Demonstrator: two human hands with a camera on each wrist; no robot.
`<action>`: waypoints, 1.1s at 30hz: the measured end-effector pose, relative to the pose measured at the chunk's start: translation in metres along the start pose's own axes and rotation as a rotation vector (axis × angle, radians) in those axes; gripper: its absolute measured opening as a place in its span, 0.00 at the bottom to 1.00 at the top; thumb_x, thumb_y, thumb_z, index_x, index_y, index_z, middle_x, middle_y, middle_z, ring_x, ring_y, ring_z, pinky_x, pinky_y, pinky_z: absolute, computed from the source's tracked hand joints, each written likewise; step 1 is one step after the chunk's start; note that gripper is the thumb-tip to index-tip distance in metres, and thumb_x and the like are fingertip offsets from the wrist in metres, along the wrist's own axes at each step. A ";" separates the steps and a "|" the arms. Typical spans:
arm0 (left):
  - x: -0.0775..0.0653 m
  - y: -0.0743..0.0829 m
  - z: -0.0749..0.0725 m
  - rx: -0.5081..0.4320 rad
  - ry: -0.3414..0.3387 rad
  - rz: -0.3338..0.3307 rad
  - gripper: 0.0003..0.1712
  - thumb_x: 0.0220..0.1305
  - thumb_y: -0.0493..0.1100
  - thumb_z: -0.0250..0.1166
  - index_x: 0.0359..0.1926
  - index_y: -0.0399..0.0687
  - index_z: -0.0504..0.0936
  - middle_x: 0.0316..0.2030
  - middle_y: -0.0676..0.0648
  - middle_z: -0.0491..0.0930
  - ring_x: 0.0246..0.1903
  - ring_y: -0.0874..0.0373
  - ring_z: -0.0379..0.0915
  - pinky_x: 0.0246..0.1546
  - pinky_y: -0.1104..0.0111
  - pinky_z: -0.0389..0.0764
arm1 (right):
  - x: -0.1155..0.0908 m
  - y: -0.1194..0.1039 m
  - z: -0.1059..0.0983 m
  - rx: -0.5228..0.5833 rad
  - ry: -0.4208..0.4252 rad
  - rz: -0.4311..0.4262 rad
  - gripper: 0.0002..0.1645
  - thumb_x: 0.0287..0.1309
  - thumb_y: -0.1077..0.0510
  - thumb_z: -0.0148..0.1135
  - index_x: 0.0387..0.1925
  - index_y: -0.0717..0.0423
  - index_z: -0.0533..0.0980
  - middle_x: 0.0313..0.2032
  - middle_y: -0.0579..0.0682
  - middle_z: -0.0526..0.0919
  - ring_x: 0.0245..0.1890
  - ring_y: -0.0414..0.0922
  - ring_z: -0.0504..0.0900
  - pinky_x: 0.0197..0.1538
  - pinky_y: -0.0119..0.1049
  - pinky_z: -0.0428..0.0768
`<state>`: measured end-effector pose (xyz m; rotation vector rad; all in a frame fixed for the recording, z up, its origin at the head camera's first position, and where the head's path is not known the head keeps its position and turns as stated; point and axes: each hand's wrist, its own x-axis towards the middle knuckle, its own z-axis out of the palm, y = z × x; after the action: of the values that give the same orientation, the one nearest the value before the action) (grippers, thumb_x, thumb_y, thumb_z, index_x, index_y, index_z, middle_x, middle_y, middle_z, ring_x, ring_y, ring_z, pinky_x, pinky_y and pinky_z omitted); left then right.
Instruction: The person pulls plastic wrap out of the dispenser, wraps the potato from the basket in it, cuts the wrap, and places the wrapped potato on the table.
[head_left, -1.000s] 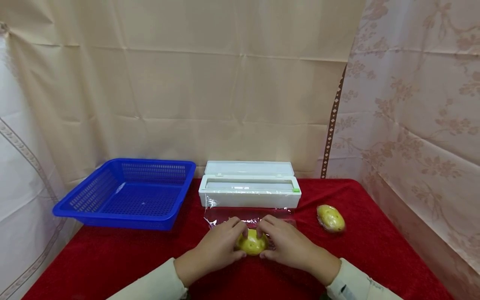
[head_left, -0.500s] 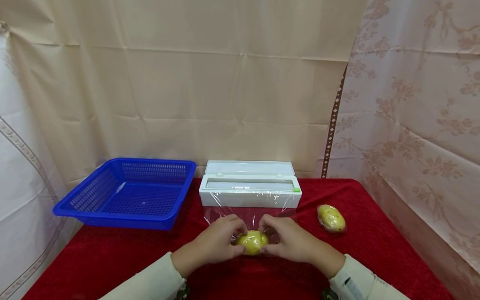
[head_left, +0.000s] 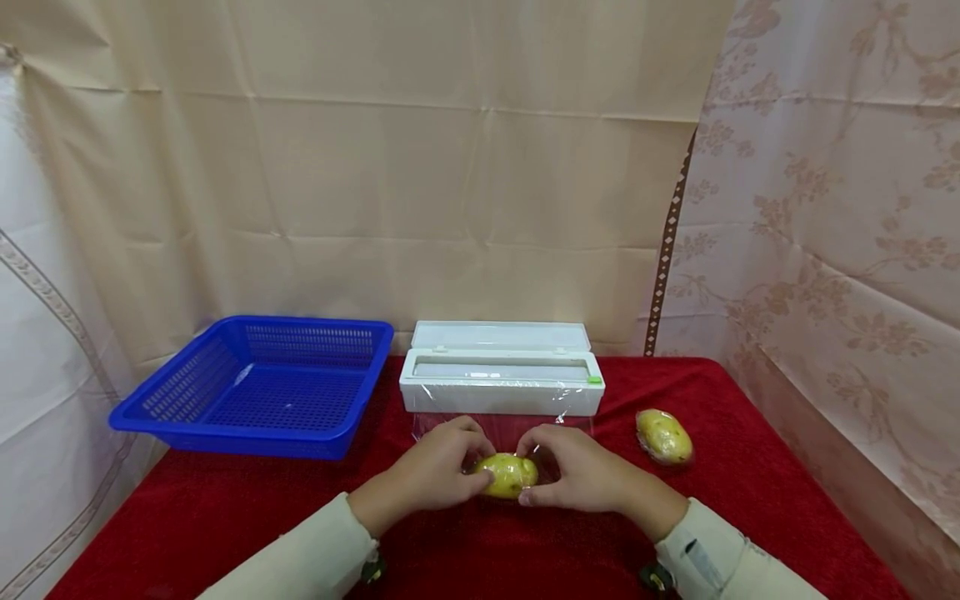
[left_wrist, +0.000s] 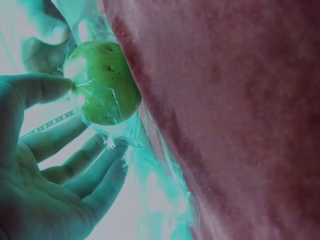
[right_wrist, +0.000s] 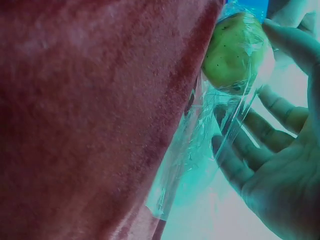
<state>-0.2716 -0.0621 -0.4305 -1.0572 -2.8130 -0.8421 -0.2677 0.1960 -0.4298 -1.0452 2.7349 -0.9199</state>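
A yellow potato, with shiny cling film over its skin, sits low at the red cloth between both hands. My left hand grips its left end, thumb pressed on the skin and fingers bent behind it. On the other end, my right hand holds it with thumb and bent fingers. In the left wrist view the potato shows film creased across it. Crumpled film trails from the potato beside the fingers in the right wrist view. The film runs back to a white dispenser box with its lid raised.
To the right lies another film-wrapped potato. A blue plastic basket stands at the back left. A green slider sits on the dispenser's right edge. Red cloth covers the table, and a beige curtain hangs behind it.
Both hands and the potato have shifted slightly away from me, toward the dispenser. The potato has turned a little, and the film in front of the box hangs differently.
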 end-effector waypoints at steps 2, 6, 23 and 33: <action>0.001 0.001 -0.002 0.034 0.003 0.000 0.15 0.58 0.52 0.73 0.43 0.50 0.90 0.43 0.54 0.79 0.39 0.59 0.77 0.38 0.73 0.77 | 0.001 0.000 -0.001 -0.025 0.005 -0.003 0.28 0.48 0.42 0.82 0.47 0.43 0.78 0.44 0.37 0.80 0.45 0.40 0.81 0.50 0.39 0.81; 0.004 0.000 -0.003 0.109 -0.012 -0.003 0.25 0.52 0.59 0.76 0.47 0.51 0.90 0.42 0.55 0.77 0.38 0.62 0.74 0.38 0.72 0.75 | 0.004 0.000 -0.001 -0.070 0.011 0.029 0.30 0.45 0.42 0.84 0.47 0.42 0.78 0.46 0.38 0.77 0.46 0.38 0.79 0.50 0.36 0.80; 0.026 -0.018 -0.004 -0.128 -0.083 -0.135 0.23 0.57 0.55 0.77 0.49 0.50 0.83 0.40 0.56 0.87 0.40 0.65 0.80 0.44 0.66 0.82 | 0.026 0.009 -0.004 -0.033 0.018 0.107 0.26 0.48 0.46 0.83 0.46 0.49 0.81 0.37 0.38 0.84 0.38 0.37 0.82 0.43 0.35 0.81; 0.037 -0.027 -0.004 -0.184 -0.067 -0.183 0.12 0.64 0.53 0.73 0.39 0.51 0.84 0.34 0.56 0.87 0.35 0.64 0.80 0.41 0.64 0.81 | 0.034 0.016 -0.006 -0.036 0.042 0.116 0.14 0.57 0.49 0.76 0.41 0.49 0.82 0.33 0.37 0.84 0.34 0.36 0.80 0.41 0.35 0.78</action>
<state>-0.3177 -0.0584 -0.4330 -0.8703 -2.9711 -1.1220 -0.3051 0.1869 -0.4290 -0.8705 2.8218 -0.8889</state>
